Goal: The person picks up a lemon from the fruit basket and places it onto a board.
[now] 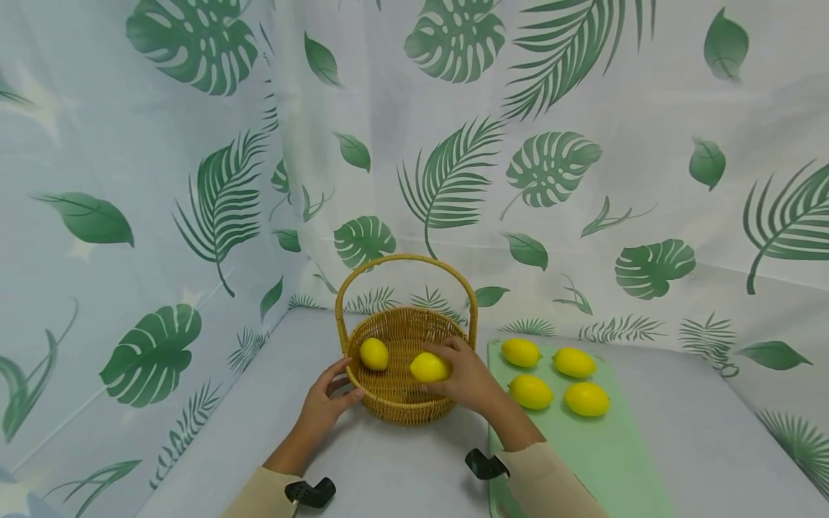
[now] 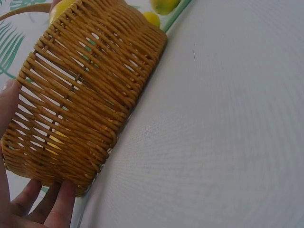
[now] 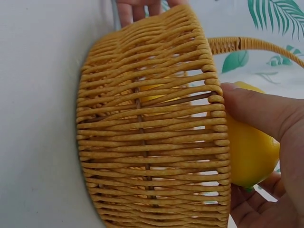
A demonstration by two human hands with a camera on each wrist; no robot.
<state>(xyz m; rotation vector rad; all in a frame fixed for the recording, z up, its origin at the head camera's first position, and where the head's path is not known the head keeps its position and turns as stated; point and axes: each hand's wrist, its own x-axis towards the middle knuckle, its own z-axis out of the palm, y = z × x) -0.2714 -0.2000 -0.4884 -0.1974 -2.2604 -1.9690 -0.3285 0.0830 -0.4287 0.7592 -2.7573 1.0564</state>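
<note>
A round wicker basket (image 1: 406, 413) with a tall arched handle stands before me, one lemon (image 1: 374, 355) lying in its left part. My right hand (image 1: 469, 375) holds another lemon (image 1: 430, 367) between thumb and fingers, over the basket's right side. From the right wrist view, this lemon (image 3: 252, 152) shows just past the rim, the thumb alongside the weave. My left hand (image 1: 327, 400) grips the basket at its left front, thumb at the rim. In the left wrist view its fingers (image 2: 64, 204) touch the woven wall (image 2: 90, 90).
Right of the basket lies a pale green cutting board (image 1: 583, 460), partly under my right forearm. Several lemons sit at its far end, among them a front right lemon (image 1: 586, 399). A leaf-printed curtain (image 1: 453, 93) hangs behind the white table (image 1: 401, 475).
</note>
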